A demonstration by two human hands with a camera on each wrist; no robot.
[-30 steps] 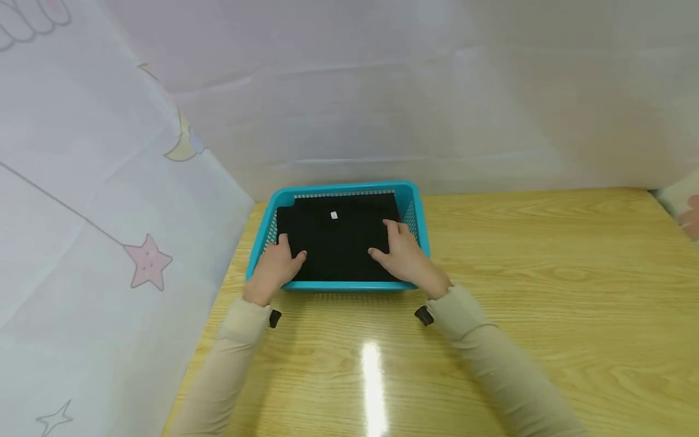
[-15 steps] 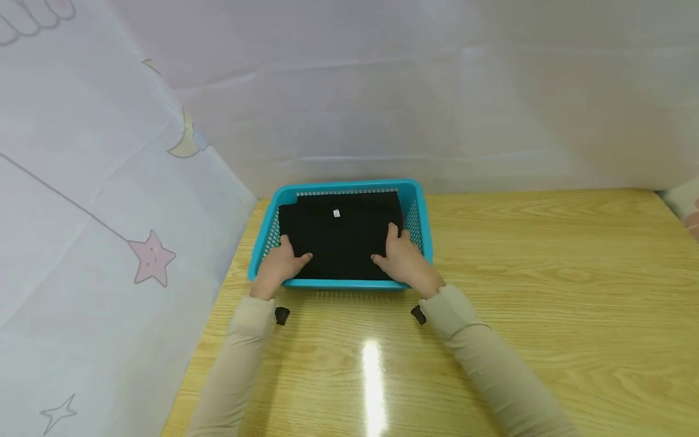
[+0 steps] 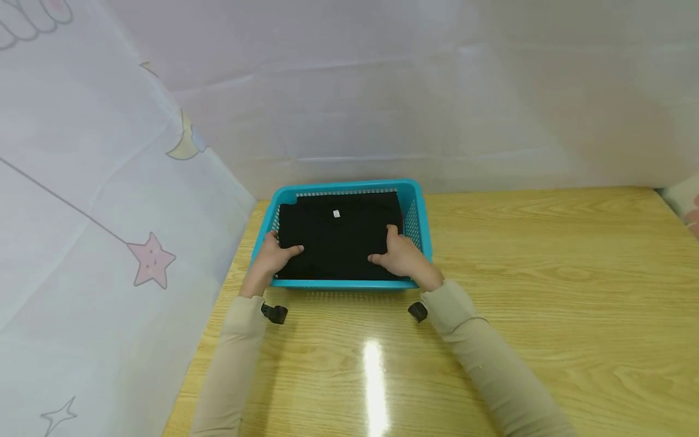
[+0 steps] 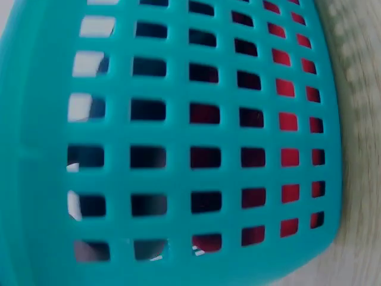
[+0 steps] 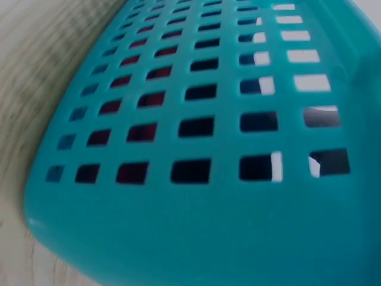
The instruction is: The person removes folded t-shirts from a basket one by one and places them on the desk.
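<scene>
A folded black cloth [image 3: 338, 243] with a small white tag [image 3: 336, 213], perhaps a garment, lies flat in a blue plastic basket [image 3: 349, 184]. My left hand [image 3: 270, 258] is at the basket's left side, its thumb over the cloth and its fingers by the cloth's left edge. Opposite it, my right hand [image 3: 403, 255] rests on the cloth's right part, thumb pointing inward and fingers forward. Some fingertips are hidden. Both wrist views show only the perforated basket walls [image 4: 178, 131], with red and dark material behind the holes.
The basket stands on a wood-grain table [image 3: 546, 273], against a pale sheet [image 3: 382, 121] at the back. To the left hangs another sheet printed with a pink star [image 3: 151, 260]. A small black device [image 3: 275, 314] sits under the left wrist, another black device [image 3: 417, 312] under the right.
My left hand has slid left, from over the cloth's left edge toward the basket's left rim. My right hand has barely moved. The cloth stays in the basket.
</scene>
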